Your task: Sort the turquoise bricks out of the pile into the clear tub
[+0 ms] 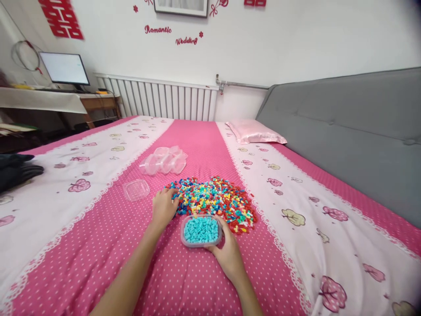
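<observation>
My right hand grips the right side of a small clear plastic container, with the thumb along its rim and the fingers underneath. Small turquoise building bricks fill the container. Just beyond it lies a loose pile of tiny multicoloured bricks in red, blue, yellow, green and white. At the pile's left edge, my left hand touches the bricks, its thumb and forefinger slightly apart. No brick can be made out between those fingers.
A clear lid lies left of the pile, with several stacked clear containers behind it. Pink dotted bedding covers the bed. A pillow rests near the grey headboard; dark cloth lies far left.
</observation>
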Demonstrator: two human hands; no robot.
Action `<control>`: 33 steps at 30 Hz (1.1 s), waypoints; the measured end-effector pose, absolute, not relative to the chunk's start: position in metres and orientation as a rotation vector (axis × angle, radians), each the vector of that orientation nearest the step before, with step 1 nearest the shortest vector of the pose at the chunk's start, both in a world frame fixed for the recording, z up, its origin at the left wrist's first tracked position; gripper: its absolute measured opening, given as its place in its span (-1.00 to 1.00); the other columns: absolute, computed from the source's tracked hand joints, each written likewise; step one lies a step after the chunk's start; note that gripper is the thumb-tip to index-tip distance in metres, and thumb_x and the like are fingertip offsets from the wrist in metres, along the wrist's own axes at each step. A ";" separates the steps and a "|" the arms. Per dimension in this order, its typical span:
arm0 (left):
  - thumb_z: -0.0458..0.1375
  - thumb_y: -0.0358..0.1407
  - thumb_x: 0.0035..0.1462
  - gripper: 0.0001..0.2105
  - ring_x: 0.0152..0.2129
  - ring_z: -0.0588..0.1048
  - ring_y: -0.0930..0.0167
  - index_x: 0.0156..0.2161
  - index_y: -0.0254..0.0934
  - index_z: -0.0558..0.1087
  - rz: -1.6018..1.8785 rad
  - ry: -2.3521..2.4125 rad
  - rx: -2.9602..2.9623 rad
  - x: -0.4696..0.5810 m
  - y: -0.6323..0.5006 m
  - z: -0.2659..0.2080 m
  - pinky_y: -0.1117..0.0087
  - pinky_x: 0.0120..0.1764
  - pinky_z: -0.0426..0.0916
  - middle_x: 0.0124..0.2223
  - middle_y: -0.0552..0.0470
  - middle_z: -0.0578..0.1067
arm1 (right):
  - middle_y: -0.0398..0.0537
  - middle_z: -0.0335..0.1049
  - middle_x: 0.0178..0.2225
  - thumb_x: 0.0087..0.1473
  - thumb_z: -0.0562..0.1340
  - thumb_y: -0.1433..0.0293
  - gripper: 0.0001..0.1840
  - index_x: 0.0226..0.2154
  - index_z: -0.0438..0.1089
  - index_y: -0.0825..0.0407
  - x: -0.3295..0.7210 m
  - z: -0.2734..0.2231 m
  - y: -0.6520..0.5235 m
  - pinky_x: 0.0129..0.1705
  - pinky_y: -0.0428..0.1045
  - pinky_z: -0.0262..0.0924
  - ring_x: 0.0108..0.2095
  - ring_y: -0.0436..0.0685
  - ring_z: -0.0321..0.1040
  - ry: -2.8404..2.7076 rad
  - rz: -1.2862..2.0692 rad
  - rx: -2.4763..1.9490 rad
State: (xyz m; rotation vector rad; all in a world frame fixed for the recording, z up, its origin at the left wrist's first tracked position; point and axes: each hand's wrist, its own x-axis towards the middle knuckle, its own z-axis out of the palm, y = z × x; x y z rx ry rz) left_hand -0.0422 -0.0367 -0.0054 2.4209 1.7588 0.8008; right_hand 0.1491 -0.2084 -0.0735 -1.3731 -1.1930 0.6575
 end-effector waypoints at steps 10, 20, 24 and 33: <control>0.17 -0.19 0.34 -0.69 -0.05 0.51 0.27 0.11 -0.27 0.42 0.595 1.819 2.567 -0.020 0.010 -0.018 0.11 -0.02 0.49 0.11 -0.12 0.46 | 0.04 0.40 0.20 -0.13 0.49 0.40 -0.16 0.22 0.33 -0.09 0.148 -0.076 -0.206 0.27 0.19 0.22 0.21 0.31 0.34 -1.190 0.596 -1.380; 0.17 -0.19 0.33 -0.68 -0.05 0.51 0.26 0.11 -0.28 0.41 0.660 1.740 2.576 -0.024 0.013 -0.025 0.10 -0.02 0.48 0.11 -0.12 0.46 | 0.05 0.41 0.19 -0.13 0.50 0.37 -0.16 0.22 0.33 -0.09 0.148 -0.075 -0.206 0.25 0.19 0.25 0.20 0.31 0.36 -1.200 0.572 -1.375; 0.17 -0.18 0.33 -0.68 -0.05 0.51 0.27 0.11 -0.28 0.41 0.754 1.720 2.490 -0.028 0.021 -0.024 0.11 -0.03 0.49 0.11 -0.12 0.46 | 0.03 0.40 0.21 -0.14 0.51 0.39 -0.16 0.22 0.33 -0.09 0.149 -0.075 -0.206 0.27 0.19 0.22 0.22 0.31 0.34 -1.191 0.592 -1.389; 0.11 -0.24 0.23 -0.69 -0.29 0.59 0.30 0.03 -0.25 0.50 1.074 1.567 2.334 -0.064 0.001 -0.015 0.29 -0.15 0.45 -0.19 -0.01 0.64 | 0.05 0.42 0.19 -0.13 0.50 0.38 -0.18 0.21 0.33 -0.09 0.148 -0.076 -0.205 0.27 0.20 0.21 0.20 0.31 0.35 -1.191 0.573 -1.368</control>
